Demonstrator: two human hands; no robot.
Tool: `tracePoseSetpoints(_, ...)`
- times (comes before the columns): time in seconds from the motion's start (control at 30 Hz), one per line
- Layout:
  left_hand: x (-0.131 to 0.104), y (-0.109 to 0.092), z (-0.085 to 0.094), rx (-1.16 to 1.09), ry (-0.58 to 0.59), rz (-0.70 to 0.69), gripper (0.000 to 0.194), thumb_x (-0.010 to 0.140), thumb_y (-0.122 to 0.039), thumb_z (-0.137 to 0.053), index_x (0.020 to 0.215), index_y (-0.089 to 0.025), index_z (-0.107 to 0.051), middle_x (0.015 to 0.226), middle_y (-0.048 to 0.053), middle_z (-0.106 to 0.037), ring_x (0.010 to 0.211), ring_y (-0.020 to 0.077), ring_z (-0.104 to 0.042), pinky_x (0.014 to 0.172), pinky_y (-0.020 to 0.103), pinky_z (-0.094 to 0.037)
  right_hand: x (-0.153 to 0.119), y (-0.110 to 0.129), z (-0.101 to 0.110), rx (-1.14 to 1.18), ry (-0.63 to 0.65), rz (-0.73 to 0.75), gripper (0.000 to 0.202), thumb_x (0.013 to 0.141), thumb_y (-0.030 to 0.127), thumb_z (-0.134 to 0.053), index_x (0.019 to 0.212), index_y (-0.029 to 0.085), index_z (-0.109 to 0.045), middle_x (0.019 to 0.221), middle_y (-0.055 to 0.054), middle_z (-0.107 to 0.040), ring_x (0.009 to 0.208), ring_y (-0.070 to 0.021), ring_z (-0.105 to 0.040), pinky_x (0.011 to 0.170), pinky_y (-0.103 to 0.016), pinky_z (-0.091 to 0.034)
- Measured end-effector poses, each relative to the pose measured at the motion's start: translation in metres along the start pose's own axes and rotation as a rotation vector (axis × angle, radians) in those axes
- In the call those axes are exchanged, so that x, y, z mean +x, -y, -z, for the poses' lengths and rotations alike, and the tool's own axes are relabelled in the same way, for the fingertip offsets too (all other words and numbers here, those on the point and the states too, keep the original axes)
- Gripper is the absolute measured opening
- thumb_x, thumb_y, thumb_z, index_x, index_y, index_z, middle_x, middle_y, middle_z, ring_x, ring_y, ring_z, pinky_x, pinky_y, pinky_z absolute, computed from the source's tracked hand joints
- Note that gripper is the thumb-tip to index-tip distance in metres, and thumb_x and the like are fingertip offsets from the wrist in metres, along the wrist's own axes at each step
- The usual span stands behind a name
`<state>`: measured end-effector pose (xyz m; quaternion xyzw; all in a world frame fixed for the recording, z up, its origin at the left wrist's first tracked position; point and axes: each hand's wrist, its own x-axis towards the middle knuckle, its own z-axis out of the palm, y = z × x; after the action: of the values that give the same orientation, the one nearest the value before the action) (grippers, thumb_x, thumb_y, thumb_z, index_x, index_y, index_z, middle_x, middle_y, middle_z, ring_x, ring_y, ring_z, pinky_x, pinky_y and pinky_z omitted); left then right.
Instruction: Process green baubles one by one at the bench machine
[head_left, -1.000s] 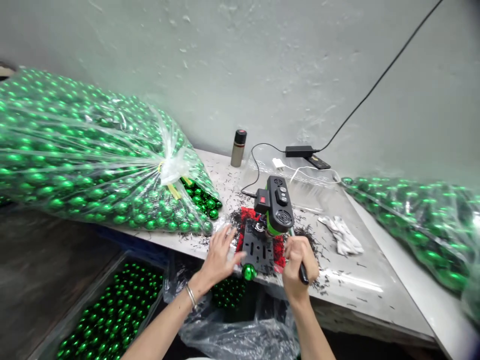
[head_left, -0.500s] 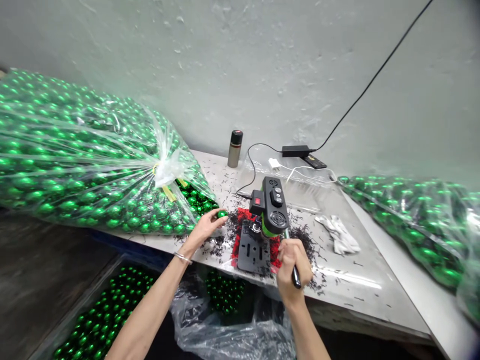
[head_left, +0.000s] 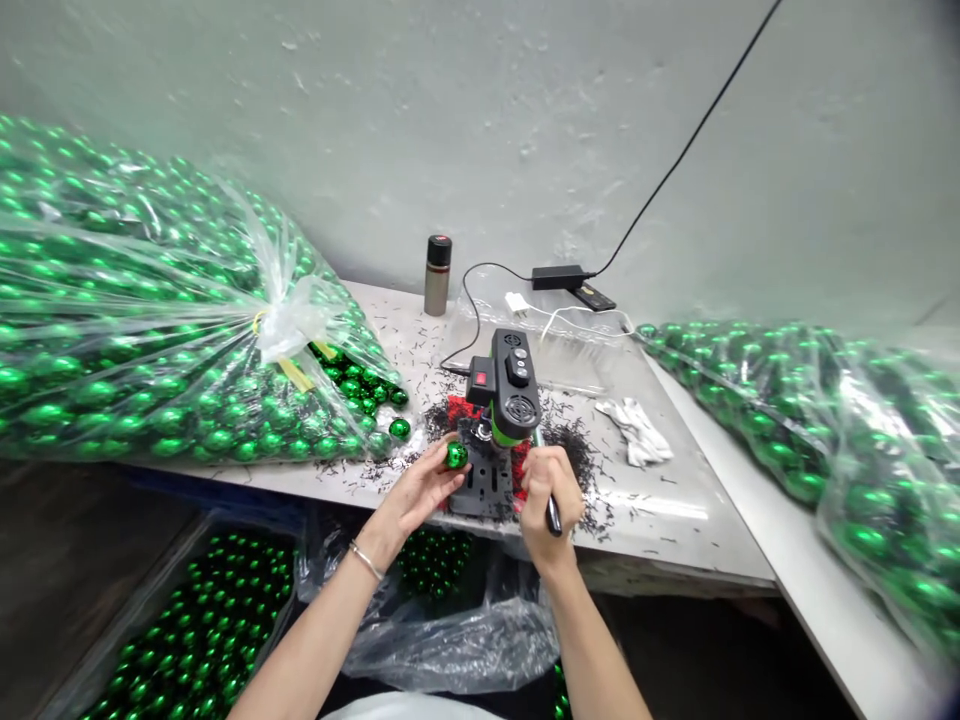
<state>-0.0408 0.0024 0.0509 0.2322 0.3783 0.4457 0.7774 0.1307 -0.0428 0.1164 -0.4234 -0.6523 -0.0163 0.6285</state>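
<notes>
Risk: smooth green ball (head_left: pixel 457 455), held only by fingers, may slip and roll off the bench (head_left: pixel 675 540)'s front edge; fingers near the machine (head_left: pixel 514 375) could get pinched if the handle (head_left: pixel 553 517) moves early. Pose: left hand (head_left: pixel 421 487) grasps ball just above base plate (head_left: pixel 486 500)'s left side, near front edge; right hand (head_left: pixel 551 495), apart from left, wraps handle

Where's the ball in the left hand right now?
In the head view, just left of centre: the green ball is held in the left hand, near the base plate of the machine.
</notes>
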Motion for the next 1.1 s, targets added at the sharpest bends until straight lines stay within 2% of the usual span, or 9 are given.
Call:
tracePoseSetpoints(0.1,0.004,0.008,0.001,0.175,-0.012,-0.070,0.041,0.092,-0.034,-0.070,0.130,-0.023,-0.068,0.111,0.009,-0.075,0.093,0.0187,-0.073,0.076,0.028,-0.061,-0.001,0.001,0.000,-0.015,0.005,-0.016,0.031,0.097,0.010,-0.041,0.069,0.022,-0.044,0.071,0.001,-0.050,0.064,-0.0129,-0.052,0.060,-0.028,-0.042)
tracePoseSetpoints(0.2,0.009,0.018,-0.003,0.484,-0.070,-0.204,0.043,0.088,-0.034,-0.072,0.128,-0.020,-0.069,0.108,0.008,-0.076,0.090,0.0192,-0.072,0.082,0.032,-0.060,0.000,0.002,0.000,-0.016,0.009,-0.009,0.031,0.098,0.010,-0.040,0.070,0.022,-0.044,0.071,0.001,-0.050,0.066,-0.0126,-0.052,0.061,-0.028,-0.042)
tracePoseSetpoints(0.33,0.014,0.032,-0.011,0.914,-0.114,-0.452,0.037,0.086,-0.030,-0.071,0.120,-0.014,-0.071,0.113,0.012,-0.076,0.102,0.0273,-0.072,0.096,0.044,-0.056,0.000,0.002,0.001,-0.016,0.018,0.008,0.029,0.098,0.009,-0.040,0.072,0.022,-0.044,0.074,0.001,-0.050,0.067,-0.0116,-0.052,0.062,-0.027,-0.043)
tracePoseSetpoints(0.47,0.015,0.040,-0.013,1.192,-0.084,-0.734,0.033,0.088,-0.025,-0.068,0.120,-0.014,-0.069,0.119,0.015,-0.074,0.113,0.0309,-0.068,0.101,0.048,-0.053,0.000,0.002,0.001,-0.020,0.023,-0.004,0.028,0.098,0.010,-0.041,0.072,0.022,-0.044,0.075,0.001,-0.051,0.068,-0.0118,-0.053,0.062,-0.026,-0.044)
tracePoseSetpoints(0.6,0.016,0.041,-0.010,1.304,-0.064,-0.839,0.029,0.091,-0.026,-0.066,0.119,-0.017,-0.068,0.117,0.013,-0.074,0.111,0.0291,-0.068,0.098,0.047,-0.055,-0.002,0.002,0.001,-0.036,0.026,-0.015,0.029,0.098,0.011,-0.040,0.072,0.022,-0.045,0.074,0.001,-0.052,0.066,-0.0120,-0.053,0.060,-0.027,-0.043)
tracePoseSetpoints(0.83,0.021,0.039,-0.012,1.361,-0.056,-0.824,0.028,0.091,-0.031,-0.069,0.115,-0.018,-0.070,0.113,0.013,-0.073,0.107,0.0292,-0.068,0.096,0.046,-0.055,-0.004,0.003,0.000,-0.032,0.012,-0.026,0.030,0.097,0.011,-0.040,0.070,0.022,-0.045,0.075,0.000,-0.054,0.065,-0.0123,-0.054,0.058,-0.027,-0.043)
tracePoseSetpoints(1.1,0.027,0.054,-0.007,1.329,-0.124,-0.892,0.028,0.091,-0.035,-0.069,0.116,-0.021,-0.071,0.116,0.011,-0.073,0.110,0.0286,-0.065,0.101,0.050,-0.047,-0.014,-0.004,0.002,-0.018,0.036,-0.017,0.030,0.097,0.012,-0.040,0.069,0.023,-0.044,0.070,0.001,-0.051,0.069,-0.0146,-0.056,0.060,-0.029,-0.044)
